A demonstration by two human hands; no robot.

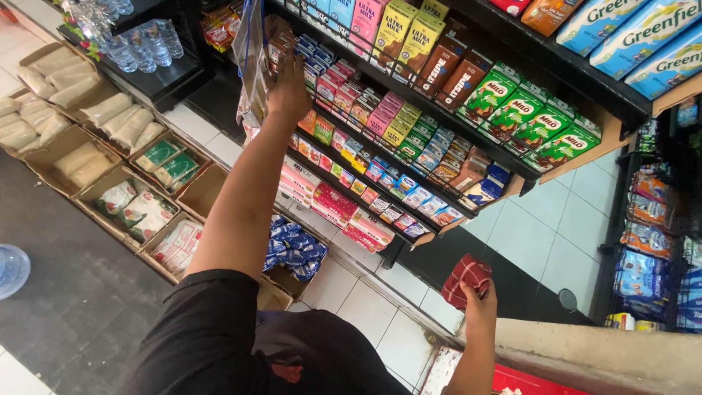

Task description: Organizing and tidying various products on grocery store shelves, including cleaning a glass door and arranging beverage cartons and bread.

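Our left hand (pixel 289 88) reached up to the black shelf (pixel 439 117) of small drink cartons, fingers gripping a clear plastic packet (pixel 252 58), our right hand (pixel 479 300) clutched a red checked cloth (pixel 465 278)

Green drink cartons (pixel 528 121) are seen at one o'clock on the black shelf (pixel 468 139), with brown cartons (pixel 450 69) and yellow-green cartons (pixel 406 33) at twelve. Blue-and-white cartons (pixel 643 36) are stacked at two o'clock. White sacks (pixel 110 110) are laid in cardboard boxes (pixel 201 192) at ten o'clock
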